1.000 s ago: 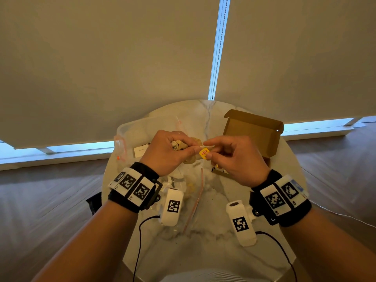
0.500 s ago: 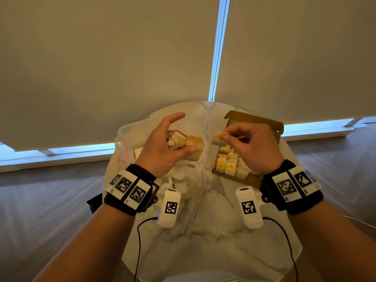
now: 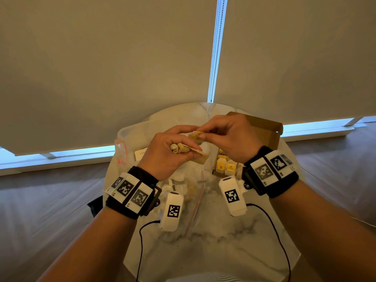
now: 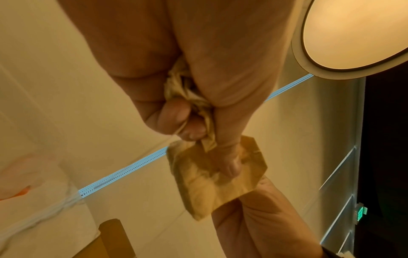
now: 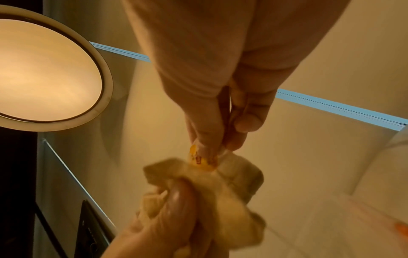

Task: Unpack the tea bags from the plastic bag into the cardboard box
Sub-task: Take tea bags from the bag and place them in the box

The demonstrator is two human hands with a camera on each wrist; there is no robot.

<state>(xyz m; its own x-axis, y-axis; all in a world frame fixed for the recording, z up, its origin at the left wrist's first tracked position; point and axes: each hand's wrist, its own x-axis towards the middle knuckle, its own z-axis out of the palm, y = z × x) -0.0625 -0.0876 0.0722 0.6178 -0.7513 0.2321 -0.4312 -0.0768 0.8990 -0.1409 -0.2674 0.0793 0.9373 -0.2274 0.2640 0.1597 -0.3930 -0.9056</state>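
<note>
Step in hand: peeling one bag off bunch. Your left hand (image 3: 166, 153) clenched round tea bags (image 3: 183, 148), held above table between both hands. Your right hand (image 3: 230, 137) pinches yellow tag (image 5: 202, 161) of top bag. Next, likely: pull it free, carry right and down into box (image 3: 262, 129) just beneath right wrist. Plastic bag (image 3: 195, 200) below wrists.

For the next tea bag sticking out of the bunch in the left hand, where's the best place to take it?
Probably by its yellow tag, pinched from the right, box side, as the right hand does now. The tag pokes clear of the tea bags bunched in the left hand, whose soft pouches would crumple in a grip.
</note>
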